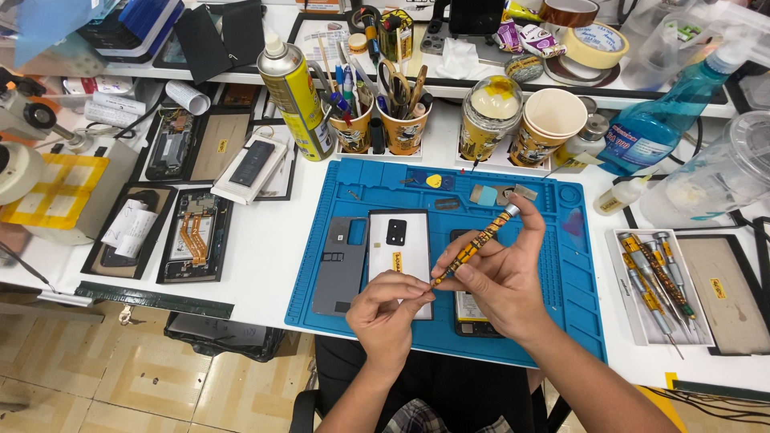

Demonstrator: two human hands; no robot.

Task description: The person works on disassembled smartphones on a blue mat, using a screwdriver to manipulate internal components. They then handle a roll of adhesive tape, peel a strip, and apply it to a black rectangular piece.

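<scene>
Head view: right hand pinches a yellow precision screwdriver, left hand fingers closed at its tip (possibly a bit), which could drop onto the blue mat near its front edge.

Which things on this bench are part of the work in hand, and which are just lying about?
In use:
- right hand holding the screwdriver
- left hand at the screwdriver's tip
- opened phone under the hands
- white back cover
- blue mat

Lying about:
- spray can
- blue spray bottle
- tape rolls
- tray of spare screwdrivers
- paper cups
</scene>
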